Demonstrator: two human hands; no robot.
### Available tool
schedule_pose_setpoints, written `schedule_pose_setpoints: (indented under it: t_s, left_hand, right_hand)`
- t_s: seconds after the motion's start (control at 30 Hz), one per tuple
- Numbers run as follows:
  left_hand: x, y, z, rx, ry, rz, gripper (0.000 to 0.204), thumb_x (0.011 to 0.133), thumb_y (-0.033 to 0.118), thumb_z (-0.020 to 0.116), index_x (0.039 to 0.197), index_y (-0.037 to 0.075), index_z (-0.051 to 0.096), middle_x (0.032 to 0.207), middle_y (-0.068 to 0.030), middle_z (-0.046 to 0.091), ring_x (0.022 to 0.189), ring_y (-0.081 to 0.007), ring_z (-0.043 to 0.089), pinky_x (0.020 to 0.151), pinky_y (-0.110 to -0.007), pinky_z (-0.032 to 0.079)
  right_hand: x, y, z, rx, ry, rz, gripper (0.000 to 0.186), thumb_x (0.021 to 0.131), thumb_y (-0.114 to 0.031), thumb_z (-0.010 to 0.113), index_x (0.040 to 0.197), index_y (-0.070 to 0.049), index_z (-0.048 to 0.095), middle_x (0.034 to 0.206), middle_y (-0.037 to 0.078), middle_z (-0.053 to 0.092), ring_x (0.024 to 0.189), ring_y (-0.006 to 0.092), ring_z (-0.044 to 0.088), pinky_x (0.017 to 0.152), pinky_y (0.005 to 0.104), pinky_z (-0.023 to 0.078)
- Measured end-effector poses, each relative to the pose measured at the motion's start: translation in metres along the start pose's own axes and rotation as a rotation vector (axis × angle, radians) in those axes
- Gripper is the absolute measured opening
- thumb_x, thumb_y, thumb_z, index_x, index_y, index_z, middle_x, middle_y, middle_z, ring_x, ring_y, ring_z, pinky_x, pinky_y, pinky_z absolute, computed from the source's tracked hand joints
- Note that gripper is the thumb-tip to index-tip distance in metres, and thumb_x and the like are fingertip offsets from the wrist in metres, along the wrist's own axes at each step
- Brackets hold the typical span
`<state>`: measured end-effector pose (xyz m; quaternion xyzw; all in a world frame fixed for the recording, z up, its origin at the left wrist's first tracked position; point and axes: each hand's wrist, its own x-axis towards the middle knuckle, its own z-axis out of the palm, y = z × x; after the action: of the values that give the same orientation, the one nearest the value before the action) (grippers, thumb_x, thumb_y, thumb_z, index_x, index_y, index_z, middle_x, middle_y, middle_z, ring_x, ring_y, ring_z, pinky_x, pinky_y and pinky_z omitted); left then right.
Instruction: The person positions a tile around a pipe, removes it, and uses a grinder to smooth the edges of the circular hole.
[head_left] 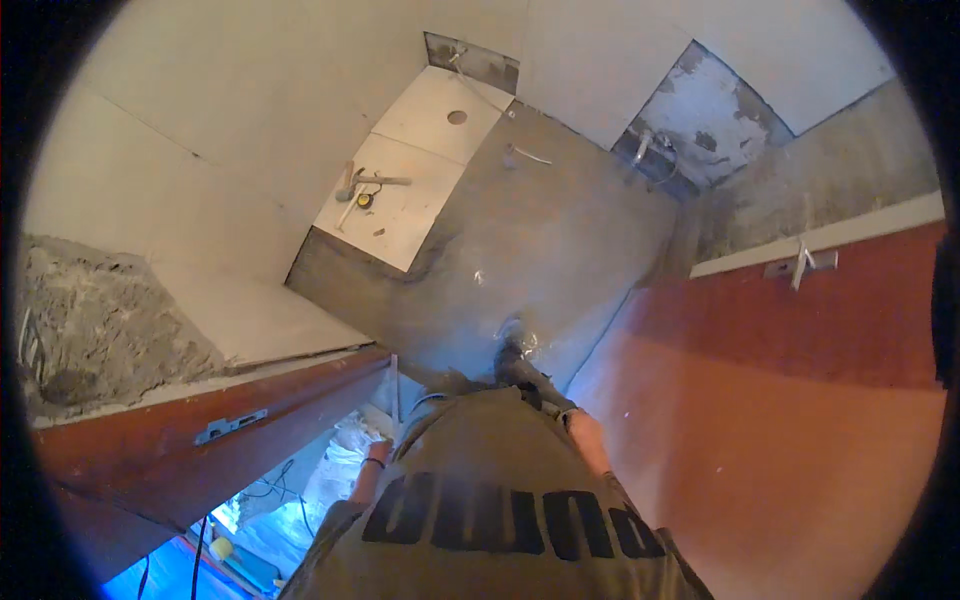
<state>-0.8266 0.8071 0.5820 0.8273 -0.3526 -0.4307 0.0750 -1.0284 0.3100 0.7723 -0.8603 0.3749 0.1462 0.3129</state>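
Observation:
My left hand [379, 451] hangs low beside my body, close to the edge of the brown door frame [310, 395] and a doorway with plastic sheeting; its fingers are too small to make out. At my right thigh is my right hand [582, 428], near the red-brown door [760, 400]; its fingers are mostly hidden. Neither hand visibly holds anything. Further ahead, pale tiles [420, 150] lie on the grey floor. On them rest a hammer [385, 180], a yellow and black tape measure [365, 201] and other small tools.
The far tile has a round hole [457, 118]. Near it, a short white pipe piece [530, 157] sticks up from the wet-looking cement floor [560, 230]. Pipe fittings [643, 148] stand by the bare wall patch. Crumbled wall [100, 320] shows at the left, with cables [275, 482] below.

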Motion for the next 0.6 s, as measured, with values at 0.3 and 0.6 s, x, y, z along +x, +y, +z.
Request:
schedule_pose_setpoints:
  t_s: [0.3,0.6]
  left_hand:
    - [0.182,0.135,-0.187,-1.456,0.455,-0.443,0.029,0.079,0.023,0.066,0.103,0.009,0.056,0.096,-0.0156,0.063,0.093,-0.0362,0.062,0.077,-0.049,0.049]
    - [0.224,0.115,-0.167,0.006,-0.060,-0.190,0.027,0.080,0.017,0.066,0.105,0.008,0.063,0.103,-0.0173,0.065,0.094,-0.0373,0.063,0.085,-0.048,0.049]
  right_hand:
    - [0.131,0.091,-0.051,-0.286,-0.122,0.080,0.016,0.084,-0.023,0.055,0.091,-0.011,0.062,0.085,0.015,0.064,0.076,0.0369,0.063,0.062,0.0488,0.049]
    - [0.262,0.077,-0.089,-0.184,-0.133,0.059,0.035,0.087,-0.021,0.055,0.119,-0.008,0.063,0.114,0.017,0.064,0.098,0.0332,0.065,0.082,0.0420,0.052]
